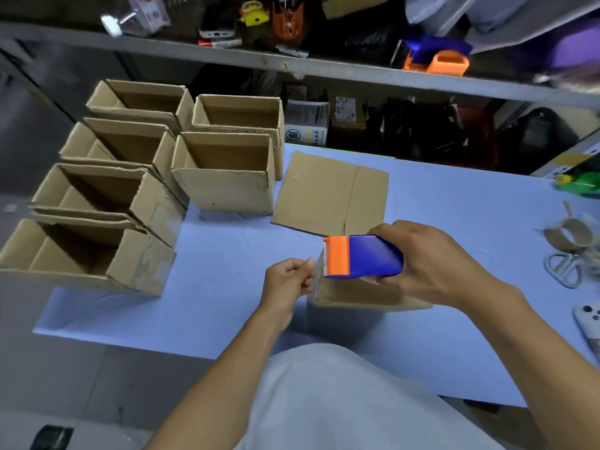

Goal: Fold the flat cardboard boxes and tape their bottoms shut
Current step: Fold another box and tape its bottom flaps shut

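My right hand (pixel 431 258) grips a blue and orange tape dispenser (pixel 363 256) above a folded cardboard box (pixel 367 295) standing on the light blue table (pixel 211 303). My left hand (pixel 289 280) pinches the clear tape end (pixel 318 266) just left of the dispenser's toothed edge. One flat cardboard box (pixel 328 194) lies on the table behind the dispenser. Several folded open boxes (pixel 224 177) stand in rows at the left and back left.
At the right edge lie a brown tape roll (pixel 568 237), white scissors (pixel 563 269) and a phone (pixel 589 323). A green object (pixel 581 183) sits at the far right. A cluttered shelf (pixel 324 69) runs above the table's back. The near table edge is by my lap.
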